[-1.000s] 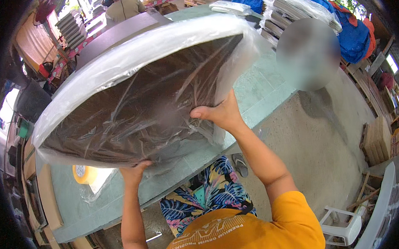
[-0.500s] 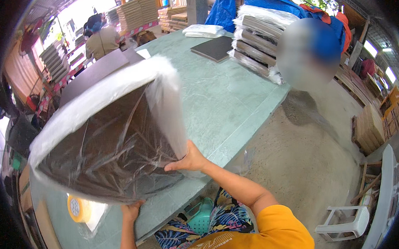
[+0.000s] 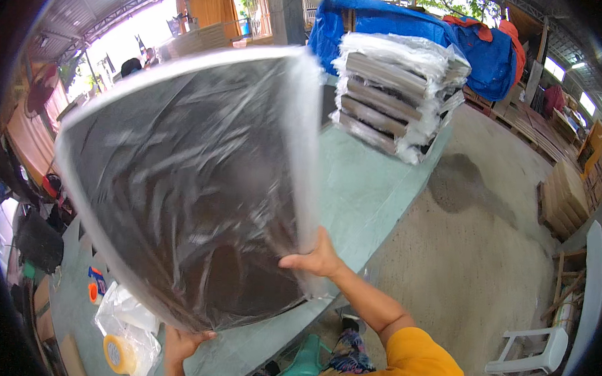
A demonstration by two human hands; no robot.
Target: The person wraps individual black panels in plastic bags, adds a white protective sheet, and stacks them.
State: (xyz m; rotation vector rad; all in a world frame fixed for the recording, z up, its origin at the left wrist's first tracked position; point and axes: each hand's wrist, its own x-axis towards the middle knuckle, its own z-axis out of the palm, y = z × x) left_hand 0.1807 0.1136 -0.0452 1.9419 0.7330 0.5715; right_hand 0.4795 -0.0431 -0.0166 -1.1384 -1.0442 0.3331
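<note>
A large dark flat panel [image 3: 194, 183], wrapped in clear plastic with white padded-looking edges, is held up tilted over the green table [image 3: 355, 183]. My right hand [image 3: 317, 256] grips its right edge, thumb across the plastic face. At the lower edge, my left hand [image 3: 185, 344] holds on with its thumb on the front; its other fingers are partly hidden behind the panel. Close to my left hand lie a roll of yellowish tape [image 3: 119, 355] and crumpled clear plastic [image 3: 131, 315] on the table.
A stack of plastic-wrapped panels [image 3: 392, 91] stands at the table's far end, before a blue tarp [image 3: 382, 20]. An orange-and-blue tape dispenser [image 3: 96, 285] lies at the left. On the concrete floor [image 3: 466, 262] to the right is a white plastic stool [image 3: 529, 352].
The wrapped panel has been raised and turned more upright, its face now toward me. Both hands keep hold of it. The person behind the far stack is no longer visible.
</note>
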